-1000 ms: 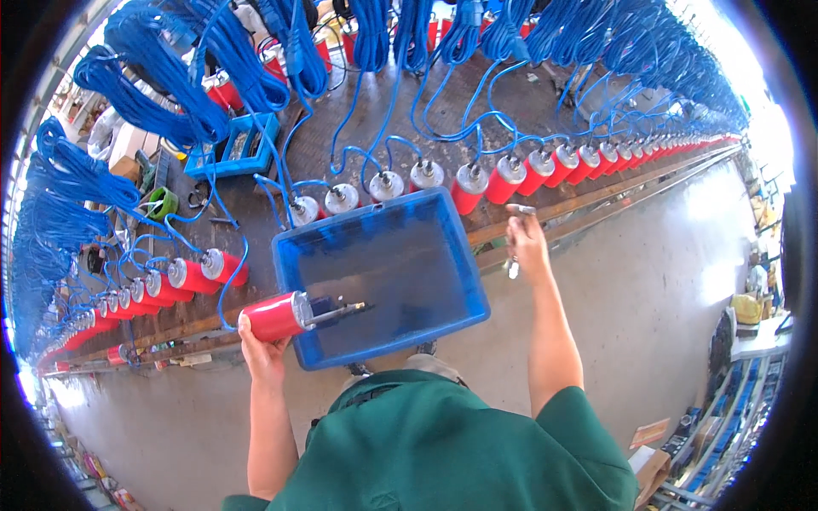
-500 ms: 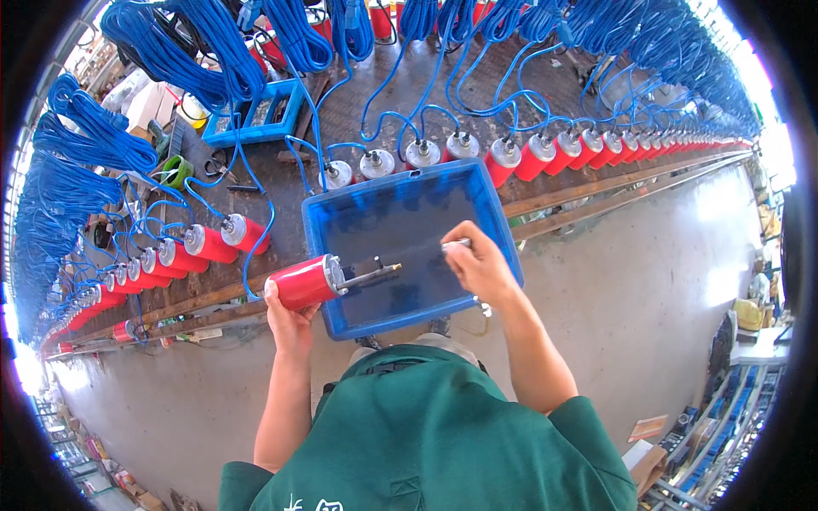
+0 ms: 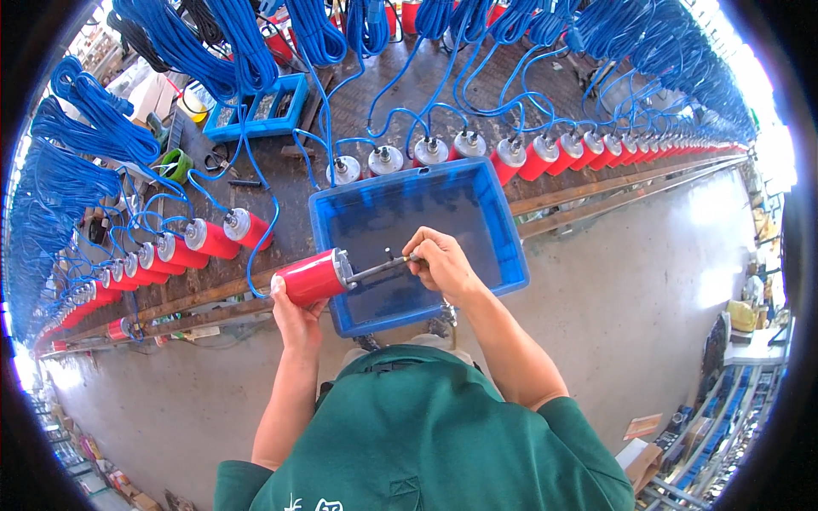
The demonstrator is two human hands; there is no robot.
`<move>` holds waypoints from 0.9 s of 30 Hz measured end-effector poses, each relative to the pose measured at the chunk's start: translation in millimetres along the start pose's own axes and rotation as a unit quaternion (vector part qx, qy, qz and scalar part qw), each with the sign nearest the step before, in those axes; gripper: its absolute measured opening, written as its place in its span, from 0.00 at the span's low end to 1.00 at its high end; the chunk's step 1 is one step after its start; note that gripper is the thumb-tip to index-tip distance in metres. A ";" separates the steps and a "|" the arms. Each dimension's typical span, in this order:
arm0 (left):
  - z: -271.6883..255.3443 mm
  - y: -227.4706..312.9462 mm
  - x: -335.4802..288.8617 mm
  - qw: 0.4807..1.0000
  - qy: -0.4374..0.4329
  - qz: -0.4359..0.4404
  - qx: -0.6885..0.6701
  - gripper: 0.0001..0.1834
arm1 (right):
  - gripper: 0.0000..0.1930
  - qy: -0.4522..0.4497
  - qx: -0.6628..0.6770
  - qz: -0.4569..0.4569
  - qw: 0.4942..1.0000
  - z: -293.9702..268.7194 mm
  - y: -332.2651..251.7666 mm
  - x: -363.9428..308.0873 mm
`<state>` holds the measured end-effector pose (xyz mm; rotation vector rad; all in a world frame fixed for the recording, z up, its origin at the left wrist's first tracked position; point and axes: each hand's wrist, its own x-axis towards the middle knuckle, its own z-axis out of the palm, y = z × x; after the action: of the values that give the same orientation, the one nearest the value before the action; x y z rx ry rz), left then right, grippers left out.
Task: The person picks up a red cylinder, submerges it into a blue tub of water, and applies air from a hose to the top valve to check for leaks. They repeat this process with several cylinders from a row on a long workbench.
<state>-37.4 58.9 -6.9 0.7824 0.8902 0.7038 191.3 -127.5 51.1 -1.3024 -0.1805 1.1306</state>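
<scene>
My left hand (image 3: pixel 297 322) is closed around the back end of a shiny red cylinder (image 3: pixel 307 278) with a grey metal end cap. From that cap a thin dark metal rod (image 3: pixel 375 271) sticks out to the right, with a small upright stub on it. At the rod's far tip my right hand (image 3: pixel 443 267) has its fingers pinched together; the small metal piece in them is mostly hidden. Below both hands lies a blue plastic tub (image 3: pixel 516 230) with dark liquid in it. The cylinder's cap end overlaps the tub's left side.
Rows of red cylinders (image 3: pixel 543 157) with blue cables line the bench (image 3: pixel 341 106) edge on both sides. Coiled blue cables (image 3: pixel 315 30) stand behind them. A small blue tray (image 3: pixel 294 106), a green tape roll (image 3: pixel 176 165) and scissors lie at the back left. A rack (image 3: pixel 724 417) stands at lower right.
My right hand has moved left from above the tub's right side to the rod's tip, bringing the small metal piece there. The left hand and red cylinder have barely shifted.
</scene>
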 end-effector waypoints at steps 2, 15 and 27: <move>1.7 -0.6 0.7 1.000 0.006 -0.001 0.003 0.36 | 0.08 0.014 -0.005 -0.008 1.000 3.5 1.2 -0.3; 11.3 0.5 -5.8 0.999 0.044 -0.003 0.011 0.37 | 0.08 0.004 0.022 0.004 1.000 2.5 -1.7 9.3; 55.7 -6.6 -17.7 0.978 0.057 0.186 0.070 0.31 | 0.14 0.161 -0.155 -0.353 0.908 -143.8 -155.7 -90.5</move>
<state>4.3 25.1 17.1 1.0576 0.9131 1.0314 329.3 -265.8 173.3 -1.5053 -0.5530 0.2653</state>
